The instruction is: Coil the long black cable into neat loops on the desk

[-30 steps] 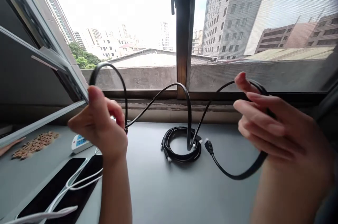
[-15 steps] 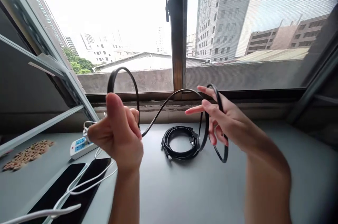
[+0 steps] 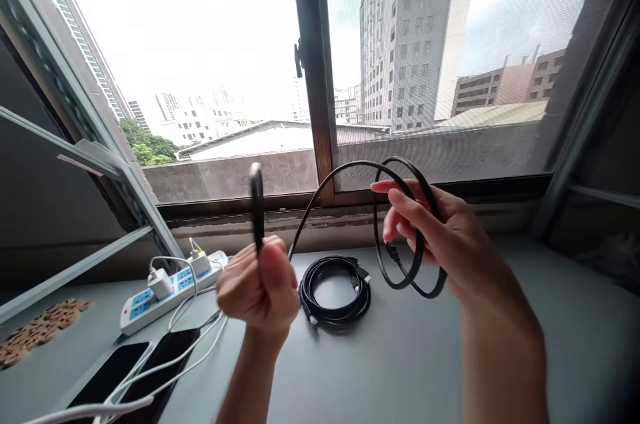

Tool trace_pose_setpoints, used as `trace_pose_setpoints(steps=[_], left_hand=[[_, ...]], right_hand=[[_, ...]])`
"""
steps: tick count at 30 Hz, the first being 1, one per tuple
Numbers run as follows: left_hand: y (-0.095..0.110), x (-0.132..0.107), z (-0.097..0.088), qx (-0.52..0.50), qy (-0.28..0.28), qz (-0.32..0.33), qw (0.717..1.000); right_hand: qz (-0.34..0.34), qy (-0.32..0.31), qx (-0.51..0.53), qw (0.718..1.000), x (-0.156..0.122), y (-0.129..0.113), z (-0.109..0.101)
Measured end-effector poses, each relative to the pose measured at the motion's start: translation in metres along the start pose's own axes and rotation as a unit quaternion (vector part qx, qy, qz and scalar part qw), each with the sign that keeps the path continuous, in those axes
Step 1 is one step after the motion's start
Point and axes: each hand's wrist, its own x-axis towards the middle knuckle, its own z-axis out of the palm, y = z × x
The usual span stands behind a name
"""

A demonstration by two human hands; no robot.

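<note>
My left hand point(image 3: 261, 284) is closed in a fist round one stretch of a flat black cable point(image 3: 330, 177), which rises from the fist as a narrow loop. The same cable arches across to my right hand point(image 3: 440, 237), where two loops hang around my palm. The fingers of that hand are partly stretched out and the thumb rests on the loops. Both hands are held above the grey sill point(image 3: 390, 357). Between them on the sill lies a second black cable, a coiled bundle point(image 3: 334, 291) with its plugs showing.
A white power strip point(image 3: 165, 287) with two chargers plugged in lies at the left, its white cords running to two dark phones point(image 3: 125, 377) at the near left. Small brown pieces point(image 3: 35, 331) are scattered at the far left. An open window frame point(image 3: 90, 144) slants inward on the left.
My hands came closer together and my left hand moved right. The cable's long hanging slack has been gathered into loops on my right hand. The view shifted, and the power strip shows in full.
</note>
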Motion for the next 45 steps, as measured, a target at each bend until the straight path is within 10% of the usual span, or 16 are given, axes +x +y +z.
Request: trace_pose_setpoints(steps=[5, 10, 17, 23, 27, 32, 39, 45], left_hand=[[0.006, -0.010, 0.015, 0.008, -0.284, 0.073, 0.956], [0.009, -0.016, 0.020, 0.020, -0.380, 0.036, 0.924], [0.011, 0.007, 0.000, 0.085, -0.224, -0.039, 0.970], [-0.004, 0.015, -0.003, 0.158, -0.302, -0.084, 0.936], [-0.029, 0.009, 0.001, 0.117, -0.227, -0.201, 0.946], [-0.041, 0.009, -0.007, 0.066, -0.135, -0.326, 0.933], [-0.016, -0.001, 0.004, 0.020, -0.032, -0.297, 0.954], [-0.030, -0.012, 0.015, -0.030, -0.131, -0.348, 0.928]], right_hand=[[-0.002, -0.068, 0.008, 0.998, -0.001, 0.002, 0.021], [-0.019, -0.027, -0.047, 0.998, 0.002, 0.010, 0.026], [-0.085, 0.070, -0.132, 0.985, 0.003, 0.005, 0.010], [-0.125, 0.110, -0.092, 0.982, -0.012, -0.009, 0.019], [-0.182, 0.130, -0.079, 0.971, -0.009, -0.005, 0.020], [-0.156, 0.100, -0.170, 0.968, 0.013, 0.019, 0.021], [-0.059, 0.006, -0.068, 0.996, 0.009, 0.017, 0.029], [0.027, -0.092, 0.026, 0.995, -0.007, -0.002, 0.006]])
